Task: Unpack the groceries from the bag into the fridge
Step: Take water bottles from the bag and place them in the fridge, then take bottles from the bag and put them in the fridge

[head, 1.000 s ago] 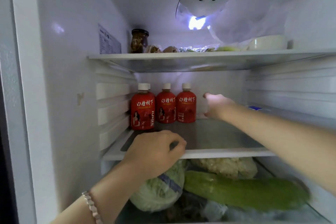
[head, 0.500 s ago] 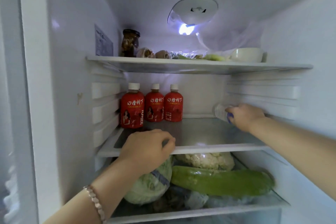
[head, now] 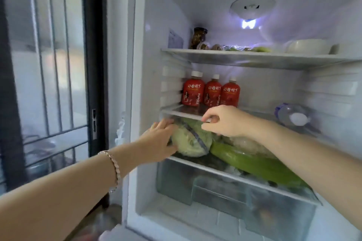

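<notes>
My right hand (head: pixel 225 121) has let go of the clear water bottle (head: pixel 293 116), now lying on the middle shelf (head: pixel 186 112), and pinches that shelf's front edge, while my open left hand (head: pixel 160 141) presses the wrapped cabbage (head: pixel 191 142) below, seemingly steadying it.

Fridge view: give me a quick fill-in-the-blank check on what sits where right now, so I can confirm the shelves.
1. The number of red juice bottles standing on the middle shelf is ____.
2. The left hand rests against the ____, on the shelf below.
3. The clear water bottle at the right of the middle shelf is lying on its ____.
4. The dark jar stands on the ____ shelf.

Missing words: three; cabbage; side; top
</notes>
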Motion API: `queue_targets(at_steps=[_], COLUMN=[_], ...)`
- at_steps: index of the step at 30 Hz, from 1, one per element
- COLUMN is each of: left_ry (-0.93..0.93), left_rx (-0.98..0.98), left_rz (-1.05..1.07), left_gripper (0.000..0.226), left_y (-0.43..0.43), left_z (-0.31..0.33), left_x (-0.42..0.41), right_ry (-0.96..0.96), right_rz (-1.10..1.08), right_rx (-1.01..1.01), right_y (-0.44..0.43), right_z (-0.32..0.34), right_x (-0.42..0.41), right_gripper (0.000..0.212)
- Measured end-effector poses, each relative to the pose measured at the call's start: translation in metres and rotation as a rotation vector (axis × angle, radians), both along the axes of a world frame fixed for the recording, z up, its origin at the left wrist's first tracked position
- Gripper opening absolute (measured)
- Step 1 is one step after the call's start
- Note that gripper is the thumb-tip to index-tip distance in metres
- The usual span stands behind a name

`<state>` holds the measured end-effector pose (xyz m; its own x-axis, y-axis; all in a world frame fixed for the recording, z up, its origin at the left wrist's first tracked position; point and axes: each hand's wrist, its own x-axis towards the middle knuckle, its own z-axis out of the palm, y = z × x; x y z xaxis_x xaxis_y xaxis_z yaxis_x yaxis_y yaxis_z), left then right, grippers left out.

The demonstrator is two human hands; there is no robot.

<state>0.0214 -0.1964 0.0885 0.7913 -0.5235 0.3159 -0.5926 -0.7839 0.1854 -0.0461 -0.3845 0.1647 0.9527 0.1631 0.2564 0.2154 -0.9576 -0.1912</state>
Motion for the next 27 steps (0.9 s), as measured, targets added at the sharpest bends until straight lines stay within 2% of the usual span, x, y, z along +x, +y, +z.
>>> queue_targets(at_steps=[3, 7, 9, 12, 15, 18, 23, 27], left_ry=[0.190, 0.349, 0.429, 0.492, 0.522, 0.601, 0.689, 0.757], left_rx=[0.033, 0.066, 0.048, 0.057, 0.067, -0.004, -0.081, -0.191], left_rz=[0.218, 0.592, 0.735, 0.916, 1.128, 1.315, 1.626, 1.857], left_gripper=[0.034, 0.031, 0.032, 0.032, 0.031, 0.031, 0.029, 0.029], left_y=[0.057, 0.142, 0.185, 0.238, 0.291, 0.333, 0.370, 0.377], left_z=[-0.021, -0.050, -0.069, -0.099, -0.132, -0.156, -0.185, -0.201], left_x=[-0.059, -0.144, -0.197, -0.283, -0.394, -0.518, -0.743, -0.927], right_ry=[0.170, 0.437, 0.554, 0.615, 0.595, 0.507, 0.264, 0.219], right_rz=[0.210, 0.406, 0.508, 0.645, 0.860, 1.075, 1.443, 1.635], right_rx=[0.046, -0.016, -0.024, -0.148, -0.342, -0.490, -0.710, -0.759], right_y=[0.044, 0.124, 0.170, 0.240, 0.324, 0.398, 0.495, 0.551], right_z=[-0.028, -0.068, -0.094, -0.133, -0.161, -0.179, -0.211, -0.239], right_x=[-0.016, -0.049, -0.072, -0.117, -0.194, -0.296, -0.495, -0.660], right_gripper=[0.009, 0.019, 0.016, 0.019, 0.027, 0.030, 0.036, 0.036])
